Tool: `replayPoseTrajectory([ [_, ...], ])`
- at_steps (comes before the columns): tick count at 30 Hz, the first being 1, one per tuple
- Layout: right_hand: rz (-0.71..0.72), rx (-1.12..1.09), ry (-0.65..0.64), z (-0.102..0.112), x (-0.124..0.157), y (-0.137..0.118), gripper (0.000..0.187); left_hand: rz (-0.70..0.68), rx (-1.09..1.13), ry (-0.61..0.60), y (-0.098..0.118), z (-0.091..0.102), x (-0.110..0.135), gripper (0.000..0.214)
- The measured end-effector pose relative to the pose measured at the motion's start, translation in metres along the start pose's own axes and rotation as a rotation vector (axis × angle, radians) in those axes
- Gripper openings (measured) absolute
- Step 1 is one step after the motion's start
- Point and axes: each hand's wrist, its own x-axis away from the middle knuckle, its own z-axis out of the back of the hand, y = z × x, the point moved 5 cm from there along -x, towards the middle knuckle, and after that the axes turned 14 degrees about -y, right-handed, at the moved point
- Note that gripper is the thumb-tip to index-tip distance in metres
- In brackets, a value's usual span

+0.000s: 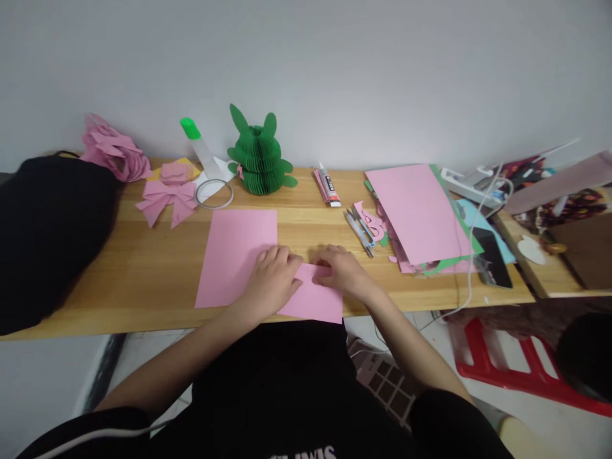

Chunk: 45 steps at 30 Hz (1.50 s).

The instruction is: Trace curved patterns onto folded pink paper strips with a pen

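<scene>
A smaller piece of pink paper (pixel 319 305), seemingly folded, lies near the table's front edge between my hands. My left hand (pixel 271 280) is closed at its upper left, fingers bent together over the edge and thumb on top. At the upper right edge, my right hand (pixel 340 273) curls its fingers and thumb onto the same paper. The fingertips partly cover the paper's top edge. Under and beside my left wrist is a flat pink sheet (pixel 239 248).
Behind stand a green paper honeycomb figure (pixel 261 159) and a green-capped bottle (pixel 203 150). A pink paper bow (pixel 169 194) and tape ring (pixel 214 194) lie left. Rightward are a glue tube (pixel 329 186), a pen (pixel 358 233), stacked sheets (pixel 421 213) and a phone (pixel 492 258).
</scene>
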Motion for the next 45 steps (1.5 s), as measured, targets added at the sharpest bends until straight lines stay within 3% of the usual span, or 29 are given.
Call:
replayPoseTrajectory([
  [3,0.026,-0.018,0.010,0.002,-0.001,0.001,0.010,-0.054,0.078,0.003,-0.004,0.007,-0.016,0.008],
  [8,0.068,-0.053,0.065,0.009,0.003,-0.005,0.015,-0.167,0.202,0.026,-0.007,0.014,-0.030,0.016],
  [19,0.226,-0.005,0.234,0.051,0.020,-0.040,0.018,-0.287,0.185,0.121,-0.005,0.055,-0.011,0.016],
  [25,0.301,0.036,0.328,0.071,0.029,-0.032,0.020,-0.194,0.086,0.208,-0.046,0.083,0.019,0.027],
  [28,0.293,0.059,0.366,0.079,0.031,-0.030,0.021,-0.085,0.050,0.343,-0.064,0.098,0.032,0.030],
  [31,0.338,0.116,0.342,0.082,0.028,-0.046,0.018,-0.188,0.009,0.413,-0.046,0.104,0.031,0.032],
  [34,0.394,0.194,0.287,0.081,0.025,-0.069,0.019,-0.271,-0.029,0.170,-0.016,0.094,0.015,0.031],
  [36,0.411,0.209,0.270,0.083,0.025,-0.074,0.021,-0.281,-0.038,0.120,-0.006,0.094,0.011,0.035],
  [40,0.361,0.074,0.294,0.100,0.034,-0.043,0.023,-0.257,0.031,0.129,-0.023,0.102,0.021,0.034],
  [43,0.132,-0.058,0.426,0.112,0.044,0.005,0.014,-0.174,0.149,0.200,-0.052,0.106,0.031,0.034],
  [45,0.057,-0.255,0.467,0.106,0.045,0.027,0.009,-0.061,0.433,0.310,-0.073,0.103,0.034,0.028],
])
